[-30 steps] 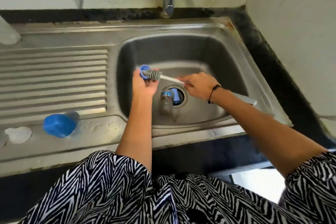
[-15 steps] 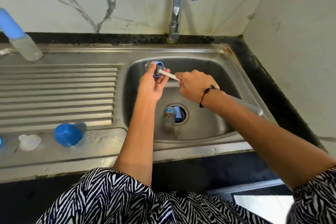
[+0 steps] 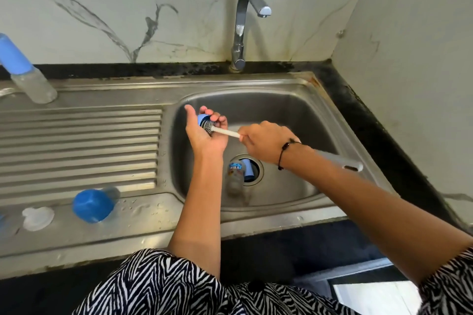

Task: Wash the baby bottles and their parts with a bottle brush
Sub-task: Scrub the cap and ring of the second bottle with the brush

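Over the left side of the sink basin (image 3: 302,120), my left hand (image 3: 204,133) holds a small blue bottle ring (image 3: 203,119) between fingers and thumb. The bristle head of the bottle brush (image 3: 225,132) sits inside that ring. My right hand (image 3: 266,143) grips the brush's white handle, whose grey end sticks out behind my wrist. A clear baby bottle (image 3: 236,175) with a printed label lies in the basin at the drain, beside a blue part (image 3: 248,170).
A blue cap (image 3: 92,205) and a clear nipple (image 3: 38,218) lie on the front of the draining board. A capped bottle (image 3: 25,74) stands at the back left. The tap (image 3: 245,25) arches over the basin, with no water running. A wall closes the right side.
The view has tilted up, showing more tap and wall. The brush head has gone from beside the blue ring to inside it; both hands shifted slightly across the basin.
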Tool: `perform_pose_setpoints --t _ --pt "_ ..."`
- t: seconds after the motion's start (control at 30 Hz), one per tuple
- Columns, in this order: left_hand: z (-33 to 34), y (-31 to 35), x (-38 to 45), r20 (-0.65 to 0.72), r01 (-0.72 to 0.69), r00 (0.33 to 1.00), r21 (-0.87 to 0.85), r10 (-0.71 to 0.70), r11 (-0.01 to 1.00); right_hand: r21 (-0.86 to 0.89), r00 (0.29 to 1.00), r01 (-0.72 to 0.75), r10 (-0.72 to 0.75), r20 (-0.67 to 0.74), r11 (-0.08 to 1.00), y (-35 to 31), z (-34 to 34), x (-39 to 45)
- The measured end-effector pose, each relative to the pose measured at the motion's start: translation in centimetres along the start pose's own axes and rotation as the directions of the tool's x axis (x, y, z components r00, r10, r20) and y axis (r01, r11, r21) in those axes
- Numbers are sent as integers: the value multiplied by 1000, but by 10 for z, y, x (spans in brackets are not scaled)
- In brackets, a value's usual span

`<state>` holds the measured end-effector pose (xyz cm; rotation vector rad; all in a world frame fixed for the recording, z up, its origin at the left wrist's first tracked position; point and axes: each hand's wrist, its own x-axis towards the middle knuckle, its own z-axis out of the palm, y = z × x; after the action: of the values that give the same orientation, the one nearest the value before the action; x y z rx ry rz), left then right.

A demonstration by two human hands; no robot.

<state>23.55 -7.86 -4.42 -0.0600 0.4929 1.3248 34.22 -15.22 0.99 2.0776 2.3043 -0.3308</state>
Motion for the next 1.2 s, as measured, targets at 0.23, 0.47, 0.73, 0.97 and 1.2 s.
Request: perform_pose_setpoints --t 0.23,0.47,0.73,0.97,1.2 --pt "19 -8 7 -256 57 966 304 24 951 -299 988 -69 24 -151 952 -7 7 6" --pt "6 16 9 -47 50 998 165 -42 985 405 993 -72 103 -55 911 16 -9 7" --pt "2 20 3 -88 52 995 -4 -52 999 88 991 -102 108 -75 991 -1 21 -2" --pt "25 8 8 -224 167 968 232 -114 958 18 968 -226 226 -107 974 8 16 13" --pt "3 20 5 -117 115 988 126 -100 985 434 995 -72 93 -29 898 11 1 7"
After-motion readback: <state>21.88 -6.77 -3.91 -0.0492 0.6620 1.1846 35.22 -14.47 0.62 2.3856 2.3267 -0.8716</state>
